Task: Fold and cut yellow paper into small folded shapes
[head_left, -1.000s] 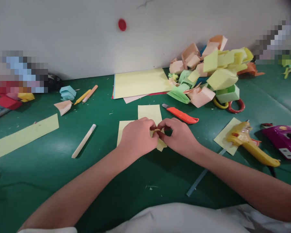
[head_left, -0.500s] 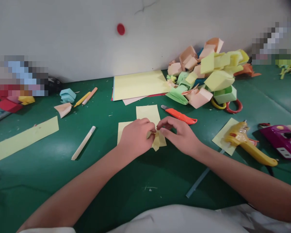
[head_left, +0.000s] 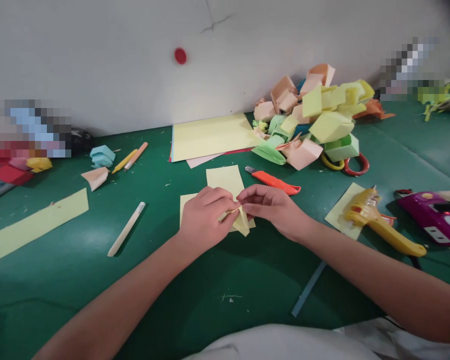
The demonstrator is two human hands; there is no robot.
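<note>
Between my two hands is a small folded piece of yellow paper, partly hidden by the fingers. My left hand is closed and pinches its left side. My right hand also has its thumb and fingers pressed together on the paper's upper right edge. Under and behind the hands lie flat pale yellow paper pieces on the green table. An orange utility knife lies just beyond my right hand, its blade end to the left.
Folded paper shapes are heaped at the back right, with scissors beside them. A yellow glue gun rests on paper at right, near a purple device. Paper sheets lie by the wall; a white stick is at left.
My right fingers have closed in on the folded yellow paper, which has tilted slightly. My left hand keeps its pinch. The whole view has shifted a little.
</note>
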